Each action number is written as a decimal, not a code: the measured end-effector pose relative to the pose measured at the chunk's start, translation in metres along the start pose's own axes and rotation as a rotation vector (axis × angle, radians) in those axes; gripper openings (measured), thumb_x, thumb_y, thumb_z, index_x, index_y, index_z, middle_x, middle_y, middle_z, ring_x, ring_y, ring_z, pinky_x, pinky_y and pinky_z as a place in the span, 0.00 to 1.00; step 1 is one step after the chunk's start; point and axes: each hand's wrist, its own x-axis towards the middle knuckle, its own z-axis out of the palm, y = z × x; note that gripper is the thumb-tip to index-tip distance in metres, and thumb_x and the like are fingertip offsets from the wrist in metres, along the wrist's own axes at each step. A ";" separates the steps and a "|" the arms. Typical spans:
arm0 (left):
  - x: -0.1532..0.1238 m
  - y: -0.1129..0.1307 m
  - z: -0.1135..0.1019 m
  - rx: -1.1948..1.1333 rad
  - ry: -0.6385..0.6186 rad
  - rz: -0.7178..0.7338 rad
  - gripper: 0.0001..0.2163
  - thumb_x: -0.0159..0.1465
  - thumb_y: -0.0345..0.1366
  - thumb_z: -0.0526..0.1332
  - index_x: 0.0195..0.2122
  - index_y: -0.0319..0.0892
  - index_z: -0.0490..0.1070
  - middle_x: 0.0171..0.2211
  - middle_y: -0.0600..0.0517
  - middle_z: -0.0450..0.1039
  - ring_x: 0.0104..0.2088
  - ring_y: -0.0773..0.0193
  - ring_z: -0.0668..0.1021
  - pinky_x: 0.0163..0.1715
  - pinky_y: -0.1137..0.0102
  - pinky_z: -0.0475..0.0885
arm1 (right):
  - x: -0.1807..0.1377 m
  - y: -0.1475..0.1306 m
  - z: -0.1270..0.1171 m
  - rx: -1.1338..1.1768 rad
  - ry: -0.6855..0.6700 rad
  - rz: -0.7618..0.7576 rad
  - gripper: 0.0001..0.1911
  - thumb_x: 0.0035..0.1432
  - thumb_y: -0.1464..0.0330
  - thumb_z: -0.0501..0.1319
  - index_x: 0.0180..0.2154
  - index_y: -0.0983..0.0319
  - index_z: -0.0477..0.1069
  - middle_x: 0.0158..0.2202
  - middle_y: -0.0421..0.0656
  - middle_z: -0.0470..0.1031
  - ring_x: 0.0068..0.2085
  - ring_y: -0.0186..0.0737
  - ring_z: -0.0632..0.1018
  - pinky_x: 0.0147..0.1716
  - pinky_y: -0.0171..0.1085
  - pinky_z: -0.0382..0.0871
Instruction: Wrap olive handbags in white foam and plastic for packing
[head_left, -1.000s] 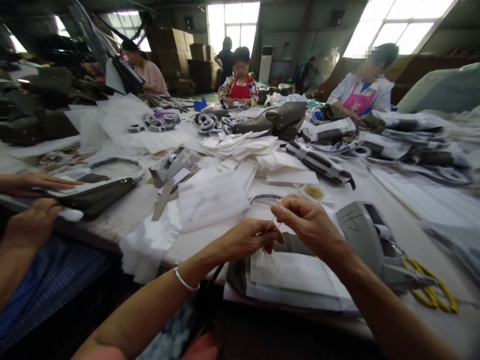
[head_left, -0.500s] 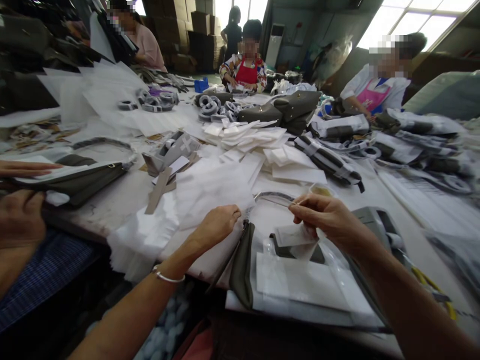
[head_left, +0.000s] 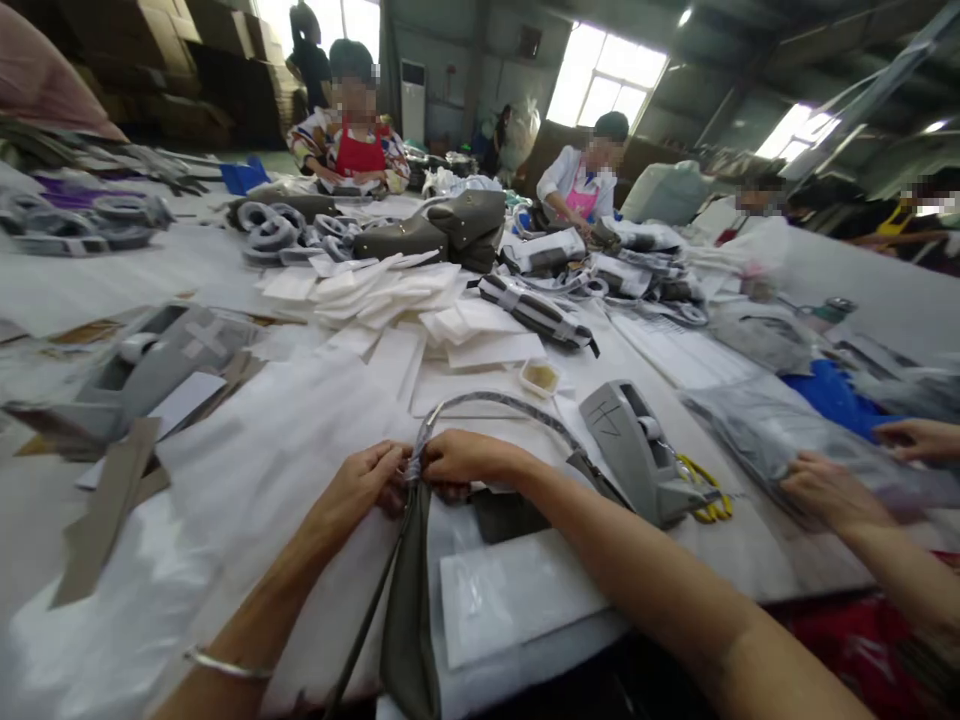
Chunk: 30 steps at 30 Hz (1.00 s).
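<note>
A dark olive handbag (head_left: 409, 610) lies in front of me, its arched handle (head_left: 517, 402) wrapped in clear film. My left hand (head_left: 375, 475) pinches the handle's left base from the outer side. From the inner side my right hand (head_left: 469, 460) closes on the same spot, its fingertips partly hidden, so any thin string there cannot be made out. Under my right forearm, a white sheet in clear plastic (head_left: 517, 595) rests on the bag, beside a dark olive flap (head_left: 506, 515).
Grey tape dispensers stand left (head_left: 180, 345) and right (head_left: 630, 450), the right one beside yellow-handled scissors (head_left: 705, 490). White foam sheets (head_left: 390, 300) pile up ahead. A co-worker's hands (head_left: 840, 490) handle plastic bags at right. Other people work across the table.
My right hand has moved left from the handle's far side to its left base, meeting my left hand. The small clear packet below it is out of sight. My view has turned right.
</note>
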 end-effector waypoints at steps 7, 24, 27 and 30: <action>-0.001 -0.003 0.005 0.127 0.106 0.138 0.18 0.59 0.48 0.59 0.46 0.43 0.71 0.21 0.57 0.69 0.20 0.66 0.71 0.21 0.73 0.65 | 0.012 0.026 0.001 0.795 -0.182 -0.033 0.05 0.47 0.71 0.64 0.29 0.65 0.71 0.23 0.36 0.72 0.20 0.27 0.70 0.19 0.27 0.65; 0.000 -0.018 0.002 0.774 0.308 0.212 0.07 0.66 0.31 0.46 0.34 0.45 0.61 0.34 0.49 0.73 0.35 0.58 0.77 0.36 0.67 0.65 | 0.021 0.023 0.009 0.630 -0.019 -0.107 0.11 0.39 0.67 0.67 0.29 0.64 0.74 0.25 0.37 0.74 0.25 0.31 0.72 0.29 0.31 0.67; 0.001 -0.019 0.001 0.687 0.353 0.236 0.07 0.66 0.34 0.45 0.34 0.46 0.59 0.34 0.50 0.72 0.35 0.58 0.77 0.36 0.67 0.65 | 0.019 0.018 0.008 0.563 0.005 -0.111 0.08 0.41 0.69 0.64 0.28 0.64 0.75 0.24 0.37 0.73 0.25 0.30 0.71 0.28 0.31 0.65; -0.001 -0.016 -0.002 0.484 0.321 0.277 0.06 0.66 0.36 0.46 0.31 0.46 0.57 0.29 0.54 0.69 0.32 0.61 0.75 0.36 0.68 0.65 | 0.013 0.012 0.006 0.341 0.100 -0.063 0.09 0.43 0.73 0.62 0.32 0.63 0.75 0.21 0.35 0.71 0.20 0.29 0.66 0.22 0.30 0.58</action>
